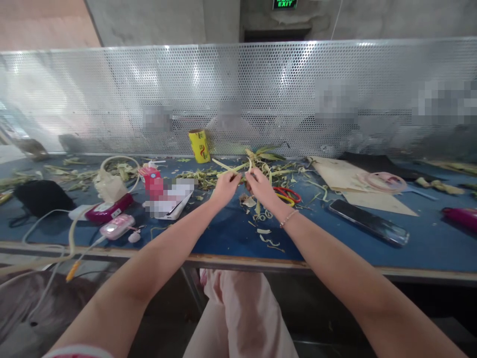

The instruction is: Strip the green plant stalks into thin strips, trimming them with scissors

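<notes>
My left hand [225, 189] and my right hand [261, 188] meet close together just above the blue table. Fingers of both are pinched on a thin, pale green plant strip [250, 162], whose curled upper end stands up above the right fingertips. The part between the fingers is too small to make out well. Behind the hands lies a loose heap of green and yellowish plant strips [278, 168]. Red and yellow loop handles [292, 195] show beside my right wrist, partly hidden by it. Curled pale shavings [264, 216] are scattered below the hands.
A yellow roll [200, 146] stands behind, before a perforated metal screen [276, 84]. Left are a red box [152, 181], a white phone-like device [174, 206], a magenta device [110, 209] and cables. A dark phone [368, 222] and beige sheets [345, 181] lie right.
</notes>
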Available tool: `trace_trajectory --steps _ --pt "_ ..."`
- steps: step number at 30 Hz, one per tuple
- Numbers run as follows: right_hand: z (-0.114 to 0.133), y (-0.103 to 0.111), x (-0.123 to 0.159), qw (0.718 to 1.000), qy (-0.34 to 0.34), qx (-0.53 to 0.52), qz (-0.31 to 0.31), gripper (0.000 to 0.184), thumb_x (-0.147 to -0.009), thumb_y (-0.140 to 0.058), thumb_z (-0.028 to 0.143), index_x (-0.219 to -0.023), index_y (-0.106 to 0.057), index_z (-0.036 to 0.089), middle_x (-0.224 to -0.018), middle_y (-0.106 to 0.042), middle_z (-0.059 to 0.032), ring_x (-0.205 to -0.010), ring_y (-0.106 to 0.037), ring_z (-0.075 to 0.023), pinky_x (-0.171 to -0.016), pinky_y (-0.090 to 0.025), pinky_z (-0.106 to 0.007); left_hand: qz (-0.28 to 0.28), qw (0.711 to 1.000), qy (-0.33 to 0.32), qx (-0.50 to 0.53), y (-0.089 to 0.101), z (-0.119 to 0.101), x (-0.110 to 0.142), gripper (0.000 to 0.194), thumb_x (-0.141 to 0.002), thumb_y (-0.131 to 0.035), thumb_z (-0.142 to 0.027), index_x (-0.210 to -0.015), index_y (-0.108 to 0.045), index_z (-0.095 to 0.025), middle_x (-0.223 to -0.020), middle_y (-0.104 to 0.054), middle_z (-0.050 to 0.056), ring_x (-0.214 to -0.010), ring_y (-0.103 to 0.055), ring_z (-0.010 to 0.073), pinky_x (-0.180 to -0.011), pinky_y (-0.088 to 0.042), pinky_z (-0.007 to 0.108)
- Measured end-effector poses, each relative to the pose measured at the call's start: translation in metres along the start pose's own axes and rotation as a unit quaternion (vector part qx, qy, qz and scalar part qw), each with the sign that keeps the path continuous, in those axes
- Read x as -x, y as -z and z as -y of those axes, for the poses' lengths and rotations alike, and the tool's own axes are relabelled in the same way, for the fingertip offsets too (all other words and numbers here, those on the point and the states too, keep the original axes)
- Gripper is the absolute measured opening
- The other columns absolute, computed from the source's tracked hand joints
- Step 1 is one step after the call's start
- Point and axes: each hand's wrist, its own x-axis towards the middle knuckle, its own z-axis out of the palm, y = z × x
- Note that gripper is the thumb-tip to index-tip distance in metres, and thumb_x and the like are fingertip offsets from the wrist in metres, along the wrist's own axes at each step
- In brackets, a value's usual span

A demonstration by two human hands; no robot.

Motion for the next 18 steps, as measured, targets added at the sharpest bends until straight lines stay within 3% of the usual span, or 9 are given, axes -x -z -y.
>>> trace_trajectory --steps 2,6,11,15,18 --pt "0.003 -0.002 0.002 0.999 -0.004 0.033 -0.014 0.020 -0.083 -0.043 0.040 -0.073 -0.042 0.023 -0.050 -0.047 0.0054 -0.046 -0.044 -0.0111 -0.051 -0.032 -0.025 -0.011 0.999 -0.015 -0.048 0.000 -0.003 0.003 0.022 -0.080 -0.049 -0.028 -0.061 -0.048 -0.016 -0.055 -0.047 -0.002 -0.055 -0.043 0.0095 -0.053 -0.030 0.022" --pt "0.013 -0.001 0.006 0.998 0.039 0.040 -0.015 0.014 -0.083 -0.045 0.034 -0.076 -0.046 0.022 -0.052 -0.048 0.0049 -0.048 -0.045 -0.0111 -0.055 -0.033 -0.026 0.000 0.999 -0.027 -0.037 -0.001 -0.011 0.008 0.016 -0.084 -0.044 -0.027 -0.076 -0.052 -0.016 -0.070 -0.056 0.001 -0.064 -0.051 0.0116 -0.059 -0.036 0.023" --pt "0.026 -0.005 0.011 0.996 0.041 0.067 -0.033 0.012 -0.083 -0.043 0.028 -0.075 -0.045 0.021 -0.059 -0.050 0.0028 -0.054 -0.047 -0.0120 -0.059 -0.035 -0.028 -0.026 0.999 -0.014 -0.020 -0.001 -0.016 0.009 0.020 -0.086 -0.042 -0.026 -0.068 -0.047 -0.017 -0.061 -0.049 -0.001 -0.058 -0.047 0.0098 -0.056 -0.035 0.021" --pt "0.022 -0.011 0.008 0.999 -0.001 0.005 -0.044 0.014 -0.084 -0.041 0.033 -0.077 -0.045 0.022 -0.059 -0.049 0.0031 -0.053 -0.046 -0.0120 -0.056 -0.036 -0.027 -0.050 0.997 0.016 0.062 -0.004 -0.013 0.007 0.019 -0.086 -0.041 -0.025 -0.069 -0.044 -0.017 -0.058 -0.043 -0.003 -0.051 -0.041 0.0073 -0.050 -0.034 0.019" --pt "0.015 -0.015 0.004 0.999 0.010 -0.035 -0.022 0.018 -0.084 -0.042 0.039 -0.080 -0.046 0.022 -0.056 -0.048 0.0036 -0.053 -0.045 -0.0125 -0.054 -0.035 -0.026 -0.066 0.985 0.051 0.149 -0.007 -0.008 0.004 0.017 -0.086 -0.039 -0.026 -0.073 -0.043 -0.018 -0.060 -0.040 -0.004 -0.048 -0.038 0.0059 -0.046 -0.034 0.018"
